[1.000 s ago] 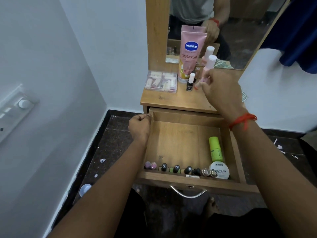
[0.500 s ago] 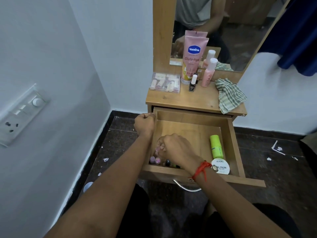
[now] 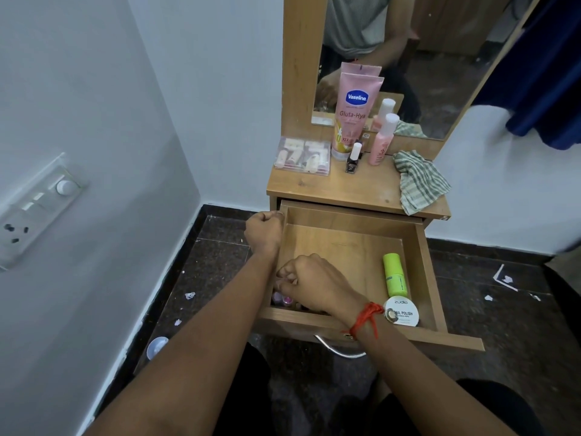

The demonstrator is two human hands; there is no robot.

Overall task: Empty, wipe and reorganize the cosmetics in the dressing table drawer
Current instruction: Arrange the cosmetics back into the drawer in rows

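1. At the near left corner of the drawer (image 3: 426, 272), the right hand (image 3: 314, 284) is hovering with curled fingers over a row of small bottles (image 3: 281, 298). Whether it is pinching one, I cannot tell. Risk: the knuckles are crowding the neighbouring bottles and may be tipping them over.
2. At the near right corner, a round tin (image 3: 404, 311) is lying just beside a green tube (image 3: 394, 275). Risk: the right wrist is passing close to the tin and may be nudging it.
3. On the drawer's left wall, the left hand (image 3: 264, 234) is gripping the rim with closed fingers. Risk: the drawer is hanging far out, so any pull may be dragging it off its runners.
4. On the tabletop (image 3: 355, 190), a nail polish bottle (image 3: 353, 158), a pink tube (image 3: 355, 118), a pink bottle (image 3: 382, 140) and a clear box (image 3: 303, 155) are standing close together. Risk: another item set down may be knocking the tall tube over.
5. At the far right, a checked cloth (image 3: 421, 180) is overhanging the edge and may be slipping off.
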